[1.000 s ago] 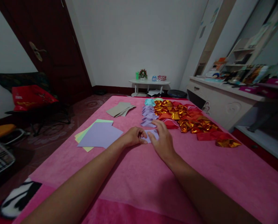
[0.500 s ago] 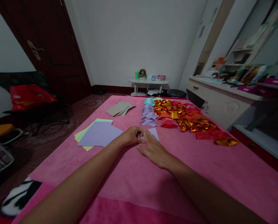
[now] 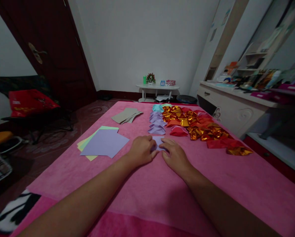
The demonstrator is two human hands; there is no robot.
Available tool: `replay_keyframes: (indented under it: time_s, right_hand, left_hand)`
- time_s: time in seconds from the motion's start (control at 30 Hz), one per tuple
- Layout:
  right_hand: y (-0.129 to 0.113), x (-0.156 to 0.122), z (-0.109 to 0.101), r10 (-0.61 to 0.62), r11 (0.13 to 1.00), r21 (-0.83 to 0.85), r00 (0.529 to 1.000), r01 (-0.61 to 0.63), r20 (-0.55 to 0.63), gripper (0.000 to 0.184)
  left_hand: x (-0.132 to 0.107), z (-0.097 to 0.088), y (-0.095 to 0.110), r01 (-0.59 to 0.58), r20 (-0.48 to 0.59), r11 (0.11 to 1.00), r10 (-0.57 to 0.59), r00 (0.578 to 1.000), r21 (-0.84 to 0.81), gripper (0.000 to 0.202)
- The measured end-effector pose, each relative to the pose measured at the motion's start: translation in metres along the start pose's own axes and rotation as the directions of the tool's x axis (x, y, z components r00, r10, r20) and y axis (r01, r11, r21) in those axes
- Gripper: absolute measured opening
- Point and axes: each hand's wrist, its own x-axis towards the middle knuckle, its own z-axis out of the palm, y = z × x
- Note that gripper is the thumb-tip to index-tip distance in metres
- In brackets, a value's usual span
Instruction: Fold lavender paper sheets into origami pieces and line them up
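— Holding anything, the hands?

— Both are on one small lilac paper (image 3: 158, 142) that lies flat on the pink blanket (image 3: 211, 184), just in front of the person. The left hand (image 3: 142, 150) is knuckles up with its fingers curled onto the paper's left edge. The right hand (image 3: 175, 156) has bent fingers with the tips on the right edge. Whether they pinch the paper or only press it, I cannot tell.

— What differs from half a second ago?

— The right hand lay flat and spread then, palm down, nearer the person, and only its fingertips reached the paper. Now it has moved forward and its fingers are bent. The left hand has slid further over the left corner. More of the paper showed before; now just a small patch shows between the two hands. A second ago the right hand lay further forward, across the paper.

— And around it?

— A stack of sheets (image 3: 104, 143), lilac on top with green and yellow under it, lies to the left, well apart from the left hand. Grey sheets (image 3: 126, 115) lie beyond that. A row of folded lilac pieces (image 3: 157, 123) runs away from the paper, its nearest piece just beyond the fingers. Red and gold foil pieces (image 3: 201, 128) spread to the right of the row. None of these has shifted.
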Motion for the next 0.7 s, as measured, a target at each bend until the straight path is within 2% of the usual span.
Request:
replay_keyframes:
  time_s: [0.1,0.27,0.37,0.5,0.6,0.7]
  right_hand:
    - [-0.003,0.002,-0.003,-0.048,0.998,-0.032,0.999,0.047,-0.016,0.022]
    - [-0.008,0.003,-0.005,-0.025,0.998,-0.058,1.000,0.025,-0.003,0.017]
    - [-0.009,0.005,-0.004,0.011,0.996,-0.091,1.000,-0.012,-0.010,0.012]
    - [-0.006,0.007,-0.003,0.039,0.987,-0.156,0.999,-0.042,-0.020,0.009]
    - [-0.004,0.008,-0.003,0.016,0.987,-0.159,0.999,-0.021,-0.027,0.011]
    - [-0.003,0.008,-0.005,-0.029,0.987,-0.158,0.999,0.023,-0.032,0.012]
  left_hand:
    - [0.002,0.004,0.010,-0.119,0.004,0.984,0.120,0.993,0.129,0.023]
    - [0.005,0.011,0.007,-0.195,-0.068,0.961,0.211,0.975,0.196,0.020]
    - [0.006,0.013,0.004,-0.199,-0.117,0.957,0.227,0.967,0.210,0.023]
    - [0.007,0.013,0.003,-0.199,-0.088,0.961,0.219,0.972,0.190,0.021]
    - [0.006,0.011,0.000,-0.190,-0.052,0.967,0.202,0.978,0.169,0.018]
    - [0.003,0.007,-0.007,-0.188,-0.065,0.973,0.199,0.978,0.136,0.017]
